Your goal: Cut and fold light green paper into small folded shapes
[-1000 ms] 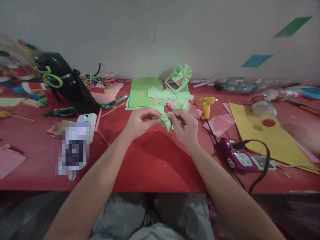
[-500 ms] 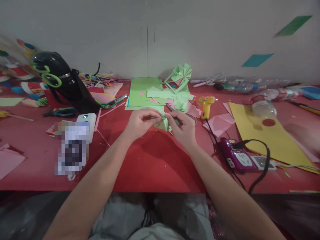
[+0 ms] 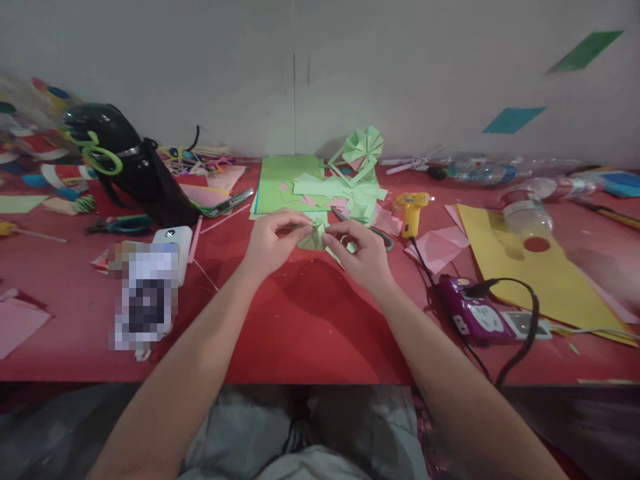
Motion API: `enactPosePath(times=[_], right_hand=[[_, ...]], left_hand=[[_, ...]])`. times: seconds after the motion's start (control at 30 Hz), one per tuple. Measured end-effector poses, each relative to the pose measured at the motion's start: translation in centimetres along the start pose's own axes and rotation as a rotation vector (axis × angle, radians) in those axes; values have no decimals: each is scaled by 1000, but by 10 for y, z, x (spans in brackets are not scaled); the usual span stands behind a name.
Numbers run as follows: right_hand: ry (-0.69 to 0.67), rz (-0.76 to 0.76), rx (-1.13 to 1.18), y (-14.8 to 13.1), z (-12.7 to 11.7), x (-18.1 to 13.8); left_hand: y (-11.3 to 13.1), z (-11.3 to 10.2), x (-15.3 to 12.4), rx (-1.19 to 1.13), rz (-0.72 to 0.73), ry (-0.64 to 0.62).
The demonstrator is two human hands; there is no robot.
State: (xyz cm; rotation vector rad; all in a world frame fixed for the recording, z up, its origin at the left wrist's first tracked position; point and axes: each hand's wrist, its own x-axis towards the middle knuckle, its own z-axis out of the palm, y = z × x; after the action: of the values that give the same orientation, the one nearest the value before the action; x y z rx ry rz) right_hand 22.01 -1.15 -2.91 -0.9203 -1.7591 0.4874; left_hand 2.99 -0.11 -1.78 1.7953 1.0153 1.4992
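Observation:
Between my two hands is a small piece of folded light-green paper (image 3: pixel 316 236). My left hand (image 3: pixel 276 245) pinches its left side between thumb and fingers. From the other side my right hand (image 3: pixel 361 252) grips it with thumb and forefinger. Part of the paper is hidden behind my fingertips. Just beyond lie light-green paper scraps (image 3: pixel 357 200) and a green sheet (image 3: pixel 280 180). A pleated green paper flower (image 3: pixel 364 148) stands near the wall. Scissors (image 3: pixel 383 239), partly covered, lie behind my right hand.
To the right are a yellow glue gun (image 3: pixel 413 212), a purple power strip (image 3: pixel 467 313) with cables, yellow paper (image 3: pixel 540 273) and a plastic bottle (image 3: pixel 527 220). At left stand a black flask (image 3: pixel 135 163), a white device (image 3: pixel 184 250) and pliers (image 3: pixel 123 225).
My hands have moved slightly apart, the left one shifting a little left. More of the folded green paper shows between my fingers. The table items stay put.

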Motion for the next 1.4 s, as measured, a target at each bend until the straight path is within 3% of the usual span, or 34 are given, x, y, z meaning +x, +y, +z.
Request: enactPosePath(times=[0.23, 0.47, 0.73, 1.4], right_hand=[[-31, -30, 45, 4, 3, 0], [19, -85, 48, 5, 6, -1], [23, -70, 52, 4, 8, -3], [-42, -96, 11, 5, 3, -1]], left_hand=[[1, 2, -2, 64, 46, -104], [2, 2, -4, 140, 82, -111], [0, 1, -3, 250, 257, -121], [-1, -1, -2, 254, 204, -86]])
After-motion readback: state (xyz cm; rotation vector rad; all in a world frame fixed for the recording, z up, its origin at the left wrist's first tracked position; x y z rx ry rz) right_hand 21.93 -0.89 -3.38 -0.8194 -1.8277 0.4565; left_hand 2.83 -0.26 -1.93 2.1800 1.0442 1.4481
